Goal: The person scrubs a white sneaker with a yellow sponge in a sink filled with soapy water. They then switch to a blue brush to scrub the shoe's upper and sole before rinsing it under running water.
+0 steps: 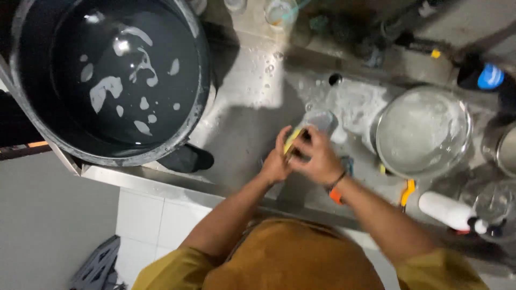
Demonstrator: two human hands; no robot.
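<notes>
Yellow sponge (291, 140) sits pinched between the curled fingers of the left hand (276, 160) and right hand (318, 159), above the soapy steel sink (242, 123), beside a sudsy round bowl (422, 130).

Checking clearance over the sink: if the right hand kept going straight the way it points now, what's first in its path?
The right hand points toward the left hand, so it would first meet the yellow sponge clasped between them, then that hand. Depth is unclear, but all three look in contact already.
</notes>
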